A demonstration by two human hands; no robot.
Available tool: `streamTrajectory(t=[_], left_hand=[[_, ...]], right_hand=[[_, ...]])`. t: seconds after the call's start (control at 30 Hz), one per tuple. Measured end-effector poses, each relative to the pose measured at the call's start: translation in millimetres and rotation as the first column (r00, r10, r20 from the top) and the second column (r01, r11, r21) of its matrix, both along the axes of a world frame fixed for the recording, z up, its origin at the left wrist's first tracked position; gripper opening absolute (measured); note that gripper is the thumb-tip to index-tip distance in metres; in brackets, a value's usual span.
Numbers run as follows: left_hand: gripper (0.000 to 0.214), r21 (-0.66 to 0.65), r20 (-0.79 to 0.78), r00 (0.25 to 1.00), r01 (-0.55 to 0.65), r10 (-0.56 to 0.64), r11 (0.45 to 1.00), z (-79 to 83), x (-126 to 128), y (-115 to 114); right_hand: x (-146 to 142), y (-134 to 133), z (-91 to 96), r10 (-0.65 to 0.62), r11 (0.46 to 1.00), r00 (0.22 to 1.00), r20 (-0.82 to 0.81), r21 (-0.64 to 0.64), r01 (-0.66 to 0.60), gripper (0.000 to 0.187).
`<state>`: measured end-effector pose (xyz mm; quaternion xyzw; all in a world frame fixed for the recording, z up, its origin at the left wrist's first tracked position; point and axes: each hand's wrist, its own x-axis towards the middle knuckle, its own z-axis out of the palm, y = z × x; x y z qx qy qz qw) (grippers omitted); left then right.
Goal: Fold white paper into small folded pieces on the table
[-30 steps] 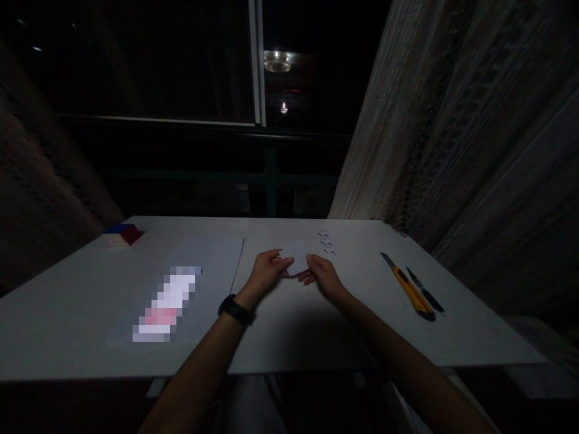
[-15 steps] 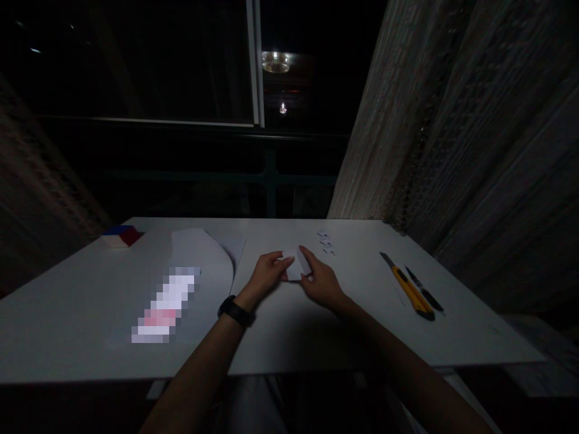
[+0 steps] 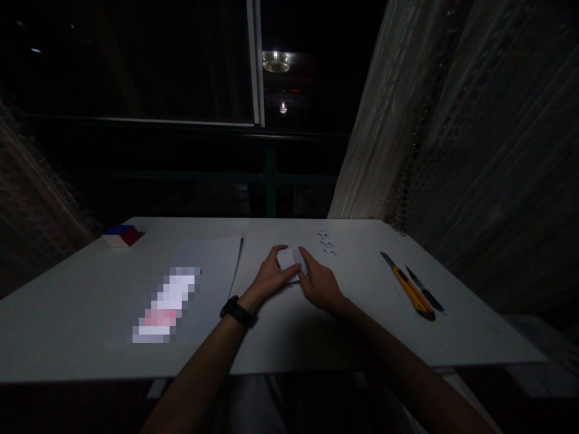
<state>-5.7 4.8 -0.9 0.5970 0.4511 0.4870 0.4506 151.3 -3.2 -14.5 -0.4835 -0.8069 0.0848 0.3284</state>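
A small white piece of paper (image 3: 288, 258) lies between both hands at the middle of the white table (image 3: 90, 289). My left hand (image 3: 270, 277), with a black watch on its wrist, curls its fingers over the paper's left side. My right hand (image 3: 316, 281) pinches the paper's right side with thumb and fingers. Both hands press the paper low against the tabletop. The room is dim and the paper's folds are hard to make out.
A stack of white sheets (image 3: 199, 271) lies left of the hands. A red and blue block (image 3: 121, 234) sits at the far left corner. Three small paper scraps (image 3: 326, 242) lie beyond the hands. A yellow utility knife (image 3: 409, 292) and a dark pen (image 3: 424, 290) lie right.
The hands have lowered the small paper onto the table and closed over it. The top sheet at left, curled up half a second ago, lies flat again.
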Motion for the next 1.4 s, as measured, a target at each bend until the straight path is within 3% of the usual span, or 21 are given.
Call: streamTrajectory(t=[0.3, 0.47, 0.67, 0.8, 0.93, 1.03, 1.1, 1.17, 1.27, 1.4], left_hand=[[0.049, -0.048, 0.117, 0.992, 0.047, -0.042, 0.998, 0.2, 0.3, 0.4], [0.045, -0.016, 0.088, 0.996, 0.014, -0.012, 1.0, 1.4, 0.4, -1.2], [0.026, 0.039, 0.058, 0.998, -0.014, 0.012, 0.999, 3.0, -1.3, 0.9], [0.028, -0.002, 0.162, 0.985, 0.062, -0.061, 0.998, 6.5, -1.9, 1.5], [0.04, -0.111, 0.266, 0.958, 0.14, -0.107, 0.984, 4.4, -1.9, 3.4], [0.049, -0.163, 0.097, 0.993, 0.089, -0.074, 0.983, -0.7, -2.1, 5.8], [0.041, -0.161, -0.038, 0.998, 0.049, -0.056, 0.986, -3.3, -1.9, 6.4], [0.03, -0.143, -0.074, 0.996, 0.048, -0.059, 0.989, -4.2, -1.3, 6.0], [0.031, -0.131, 0.032, 0.996, 0.09, -0.086, 0.987, -3.4, 0.1, 4.4], [0.043, -0.133, 0.21, 0.975, 0.102, -0.072, 0.986, -1.8, -0.7, 4.4]], right_hand=[[-2.8, -0.4, -0.4, 0.048, 0.999, 0.999, -0.027, 0.023, -0.047, 0.048], [-2.6, 2.5, -1.6, 0.032, 0.999, 0.979, -0.202, 0.022, -0.028, 0.04], [0.9, 6.9, -0.8, -0.096, 0.995, 0.91, -0.403, -0.053, 0.081, 0.034], [4.9, 18.1, -5.7, -0.173, 0.983, 0.812, -0.558, -0.148, 0.107, 0.032], [7.6, 29.8, -10.8, -0.223, 0.968, 0.629, -0.745, -0.246, 0.051, 0.033], [8.6, 32.7, -10.7, -0.23, 0.956, 0.455, -0.86, -0.287, -0.059, 0.037], [9.2, 32.7, -9.4, -0.251, 0.942, 0.359, -0.899, -0.313, -0.125, 0.04], [9.9, 32.4, -8.2, -0.265, 0.933, 0.291, -0.919, -0.32, -0.163, 0.042], [11.1, 32.5, -7.2, -0.275, 0.934, 0.247, -0.929, -0.319, -0.162, 0.042], [12.9, 31.5, -4.3, -0.28, 0.933, 0.253, -0.926, -0.325, -0.156, 0.042]])
